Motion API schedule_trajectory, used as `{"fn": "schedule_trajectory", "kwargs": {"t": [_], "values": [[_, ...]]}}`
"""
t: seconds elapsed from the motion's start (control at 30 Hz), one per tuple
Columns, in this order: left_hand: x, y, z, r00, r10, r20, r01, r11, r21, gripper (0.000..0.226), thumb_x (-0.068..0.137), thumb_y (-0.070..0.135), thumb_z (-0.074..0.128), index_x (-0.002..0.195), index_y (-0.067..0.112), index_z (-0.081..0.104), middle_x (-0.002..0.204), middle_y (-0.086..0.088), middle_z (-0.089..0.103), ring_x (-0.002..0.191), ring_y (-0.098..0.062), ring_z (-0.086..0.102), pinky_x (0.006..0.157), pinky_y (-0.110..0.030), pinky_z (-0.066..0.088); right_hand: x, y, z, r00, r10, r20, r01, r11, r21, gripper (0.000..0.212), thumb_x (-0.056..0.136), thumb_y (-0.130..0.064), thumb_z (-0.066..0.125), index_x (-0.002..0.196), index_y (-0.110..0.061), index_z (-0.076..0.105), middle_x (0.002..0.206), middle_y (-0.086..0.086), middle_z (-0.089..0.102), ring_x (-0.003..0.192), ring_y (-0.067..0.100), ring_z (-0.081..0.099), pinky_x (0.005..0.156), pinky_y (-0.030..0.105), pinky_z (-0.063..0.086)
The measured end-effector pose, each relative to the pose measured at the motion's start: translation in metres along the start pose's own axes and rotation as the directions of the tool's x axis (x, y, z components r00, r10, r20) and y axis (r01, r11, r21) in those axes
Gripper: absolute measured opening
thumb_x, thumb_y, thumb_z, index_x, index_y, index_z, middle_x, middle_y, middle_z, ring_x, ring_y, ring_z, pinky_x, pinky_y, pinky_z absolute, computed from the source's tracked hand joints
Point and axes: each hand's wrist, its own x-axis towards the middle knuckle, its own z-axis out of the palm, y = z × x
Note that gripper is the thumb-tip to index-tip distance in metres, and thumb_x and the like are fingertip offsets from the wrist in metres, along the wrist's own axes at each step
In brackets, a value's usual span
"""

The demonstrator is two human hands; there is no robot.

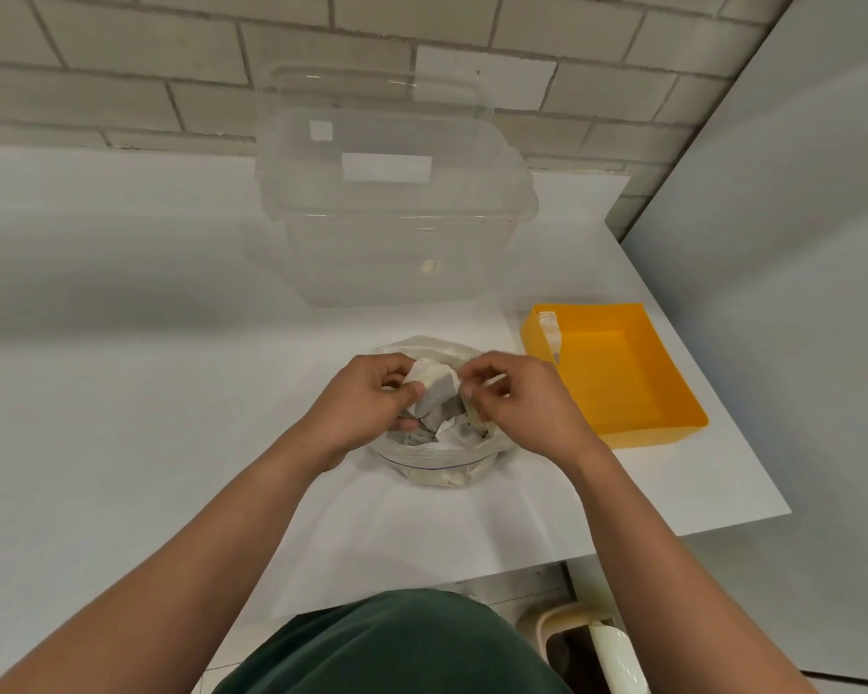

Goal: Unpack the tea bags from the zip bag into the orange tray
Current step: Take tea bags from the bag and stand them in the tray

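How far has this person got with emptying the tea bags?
Barely begun. Done: the zip bag is open; the orange tray holds only one small white item in its far corner. In hand: left hand grips a clump of tea bags, right hand pinches its edge. Left: more bags lie inside.

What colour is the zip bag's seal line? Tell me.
Blue, a thin line across the clear zip bag; the head view shows it.
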Motion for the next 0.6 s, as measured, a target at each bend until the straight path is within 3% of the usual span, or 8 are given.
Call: {"fn": "schedule_trajectory", "kwargs": {"t": [0.1, 0.2, 0.37, 0.47, 0.6], "values": [[-0.001, -0.002, -0.002, 0.999, 0.034, -0.006, -0.034, 0.999, -0.01, 0.019, 0.103, 0.011, 0.06, 0.107, 0.02, 0.076, 0.107, -0.004, 0.077, 0.096, -0.019, 0.076, 0.085, -0.032, 0.064, -0.002, 0.0, 0.004, 0.975, -0.011, 0.224, 0.086, 0.941, -0.327, 0.026, 0.091, -0.014, 0.068, 0.111, -0.029, 0.077, 0.108, -0.011, 0.072, 0.092, 0.006, 0.063, 0.078, 0.017, 0.045], [-0.002, -0.005, -0.005, 0.999, 0.04, -0.002, -0.04, 0.997, -0.072, 0.017, 0.105, 0.011, 0.058, 0.109, 0.016, 0.075, 0.109, -0.008, 0.076, 0.099, -0.022, 0.077, 0.089, -0.033, 0.062, -0.002, 0.002, 0.011, 0.96, 0.007, 0.279, 0.12, 0.892, -0.436, 0.032, 0.088, -0.027, 0.073, 0.12, -0.028, 0.073, 0.116, -0.006, 0.06, 0.103, 0.013, 0.055, 0.082, 0.022, 0.039], [-0.003, -0.01, -0.006, 0.999, 0.036, -0.001, -0.035, 0.982, -0.188, 0.016, 0.105, 0.01, 0.058, 0.11, 0.012, 0.073, 0.112, -0.012, 0.076, 0.105, -0.028, 0.075, 0.092, -0.037, 0.061, -0.003, 0.001, 0.013, 0.966, 0.001, 0.258, 0.117, 0.89, -0.441, 0.015, 0.088, -0.03, 0.077, 0.101, -0.025, 0.074, 0.102, -0.009, 0.059, 0.095, 0.013, 0.057, 0.076, 0.025, 0.043], [-0.005, -0.01, -0.004, 1.0, 0.031, 0.003, -0.03, 0.973, -0.23, 0.016, 0.105, 0.009, 0.057, 0.113, 0.011, 0.072, 0.113, -0.013, 0.075, 0.108, -0.029, 0.074, 0.09, -0.036, 0.062, -0.004, -0.002, 0.007, 0.974, 0.018, 0.226, 0.059, 0.942, -0.331, 0.008, 0.087, -0.026, 0.076, 0.093, -0.024, 0.071, 0.09, -0.014, 0.066, 0.087, 0.009, 0.063, 0.076, 0.029, 0.053], [-0.007, -0.01, -0.002, 0.997, 0.069, -0.018, -0.071, 0.967, -0.245, 0.016, 0.105, 0.008, 0.058, 0.115, 0.009, 0.07, 0.115, -0.013, 0.075, 0.108, -0.028, 0.075, 0.091, -0.037, 0.062, -0.006, -0.003, -0.001, 0.979, 0.023, 0.203, 0.03, 0.967, -0.254, 0.014, 0.088, -0.019, 0.074, 0.096, -0.03, 0.072, 0.086, -0.017, 0.069, 0.083, 0.001, 0.064, 0.073, 0.023, 0.053]]}}
